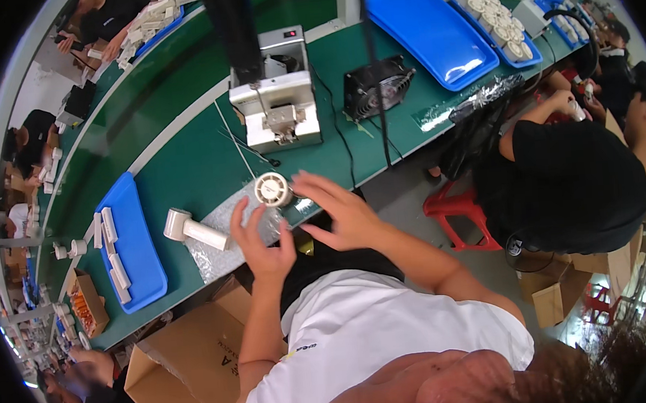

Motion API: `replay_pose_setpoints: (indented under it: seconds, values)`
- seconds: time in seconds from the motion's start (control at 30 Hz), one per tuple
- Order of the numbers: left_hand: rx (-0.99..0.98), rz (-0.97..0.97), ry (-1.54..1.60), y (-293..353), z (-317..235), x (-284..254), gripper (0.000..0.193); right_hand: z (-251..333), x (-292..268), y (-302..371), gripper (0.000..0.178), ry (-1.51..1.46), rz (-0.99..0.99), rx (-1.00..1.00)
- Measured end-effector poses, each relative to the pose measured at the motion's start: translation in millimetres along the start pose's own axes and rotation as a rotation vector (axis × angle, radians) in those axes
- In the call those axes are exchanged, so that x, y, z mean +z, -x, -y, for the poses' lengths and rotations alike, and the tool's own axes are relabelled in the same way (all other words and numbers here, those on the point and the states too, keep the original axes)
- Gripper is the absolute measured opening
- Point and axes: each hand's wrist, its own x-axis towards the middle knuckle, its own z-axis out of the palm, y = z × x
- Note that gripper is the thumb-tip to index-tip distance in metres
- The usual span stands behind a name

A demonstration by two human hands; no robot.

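Note:
A round cream-white part [273, 189] with a spoked face, like a small fan head, stands at the table's near edge between my hands. My left hand [265, 252] is just below it, thumb and fingers spread. On its other side is my right hand [342, 211], fingers apart and their tips close to the part's rim; whether they touch it I cannot tell. Neither hand is closed round anything. Left of my hands, a white handheld fan [198, 230] with a straight handle lies across a sheet of bubble wrap [209, 265].
A white bench machine [275, 100] stands beyond my hands, with a black box fan [379, 87] to its right. A blue tray [148, 266] holding white strips is at left. Another blue tray [431, 33] lies far right. A co-worker [568, 177] sits at right; a cardboard box [188, 361] is below.

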Motion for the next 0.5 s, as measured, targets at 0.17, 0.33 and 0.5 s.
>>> replay_pose_setpoints:
  seconds: [0.17,0.33,0.5]
  values:
    - [-0.102,0.051,0.126,-15.1,7.5,8.7,0.075,-16.0,-121.2,21.6,0.018,-0.403,-0.029,0.094]
    - [-0.168,0.099,0.221,-21.3,22.8,17.4,0.079,-65.8,-231.4,-33.5,0.017,-0.333,-0.667,0.095]
    - [-0.252,0.147,0.299,-18.2,30.5,16.4,0.072,-153.3,-310.4,-148.4,0.024,-0.167,-0.826,0.233]
